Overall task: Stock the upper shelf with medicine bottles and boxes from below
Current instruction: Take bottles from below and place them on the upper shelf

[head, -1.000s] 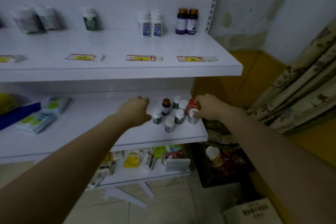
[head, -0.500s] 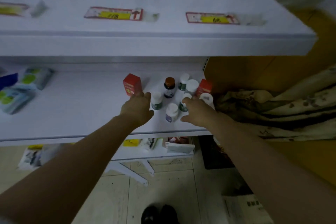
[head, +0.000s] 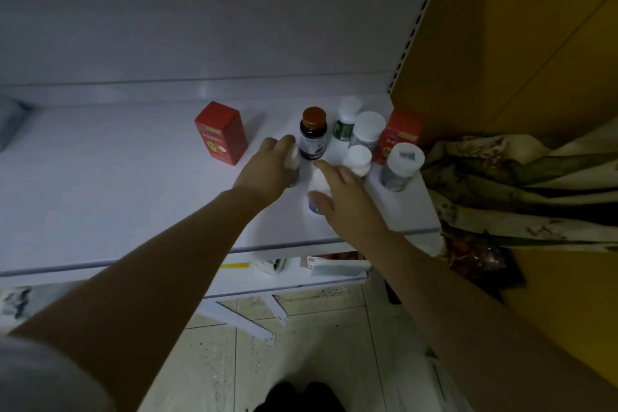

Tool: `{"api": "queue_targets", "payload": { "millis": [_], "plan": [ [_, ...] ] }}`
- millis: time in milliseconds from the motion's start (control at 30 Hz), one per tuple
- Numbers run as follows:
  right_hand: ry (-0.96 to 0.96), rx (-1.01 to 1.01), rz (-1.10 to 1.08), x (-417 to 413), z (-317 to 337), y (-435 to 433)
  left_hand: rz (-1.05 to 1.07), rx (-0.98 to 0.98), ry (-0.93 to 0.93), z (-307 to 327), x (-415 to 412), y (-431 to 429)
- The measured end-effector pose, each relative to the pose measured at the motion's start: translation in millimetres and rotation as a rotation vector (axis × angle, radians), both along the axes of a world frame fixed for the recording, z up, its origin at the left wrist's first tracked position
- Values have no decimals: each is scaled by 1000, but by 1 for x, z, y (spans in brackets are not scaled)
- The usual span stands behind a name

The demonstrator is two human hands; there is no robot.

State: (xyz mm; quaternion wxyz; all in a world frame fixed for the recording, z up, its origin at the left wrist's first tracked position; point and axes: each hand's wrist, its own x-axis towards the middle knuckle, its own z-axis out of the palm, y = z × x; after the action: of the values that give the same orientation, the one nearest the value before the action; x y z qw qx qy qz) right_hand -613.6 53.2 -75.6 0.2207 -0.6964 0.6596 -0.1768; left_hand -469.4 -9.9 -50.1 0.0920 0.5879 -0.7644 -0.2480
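Observation:
On the white lower shelf (head: 100, 194) stands a cluster of medicine bottles and boxes. My left hand (head: 264, 170) curls around a small white-capped bottle (head: 294, 157), just left of a dark bottle with a brown cap (head: 313, 132). My right hand (head: 344, 194) closes thumb and fingers on a white bottle with a purple label (head: 316, 187) at the front of the cluster. A red box (head: 220, 132) stands alone to the left. The upper shelf is out of view.
Behind my hands are a green-labelled bottle (head: 344, 124), a wide white-lidded bottle (head: 368, 130), a second red box (head: 399, 134), a small white-capped bottle (head: 358, 159) and a grey bottle (head: 399, 165). Patterned cloth (head: 518, 184) hangs at the shelf's right end. Packets (head: 334, 266) lie on the shelf below.
The view dropped and drew closer, so the upper shelf left the picture. My left hand moved right from the red box onto a white-capped bottle. My right hand shifted onto the purple-labelled bottle.

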Motion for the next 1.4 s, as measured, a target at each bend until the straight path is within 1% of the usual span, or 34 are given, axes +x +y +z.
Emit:
{"api": "queue_targets", "payload": {
  "millis": [67,167,233,300,467,567,667,833,933,1033,1133,1267,1333,1400],
  "plan": [
    [-149,37,-59,-1,2,-1,22,-4,31,3,0,0],
    [-347,81,-205,-1,20,1,64,22,75,13,7,7],
    [-371,82,-226,-2,40,6,99,48,122,25,14,17],
    [-362,90,-201,-3,64,14,150,91,185,41,22,31],
    [-405,103,-186,4,126,38,289,254,500,93,41,74],
    [-474,73,-189,13,158,57,307,314,661,121,50,104],
    [-537,81,-177,23,181,77,303,364,748,144,58,135],
    [-685,133,-122,36,215,118,332,368,932,182,66,188],
    [-794,167,-65,38,243,147,363,320,1063,212,67,220],
    [-977,212,-62,39,272,175,367,257,1136,243,68,254],
    [-1091,230,-28,37,301,201,336,235,1153,273,69,286],
    [-1128,197,16,35,342,228,324,234,1221,313,67,319],
    [-1131,155,39,34,364,237,324,261,1278,336,65,330],
    [-1138,105,70,33,386,244,299,252,1297,359,64,337]
  ]
}}
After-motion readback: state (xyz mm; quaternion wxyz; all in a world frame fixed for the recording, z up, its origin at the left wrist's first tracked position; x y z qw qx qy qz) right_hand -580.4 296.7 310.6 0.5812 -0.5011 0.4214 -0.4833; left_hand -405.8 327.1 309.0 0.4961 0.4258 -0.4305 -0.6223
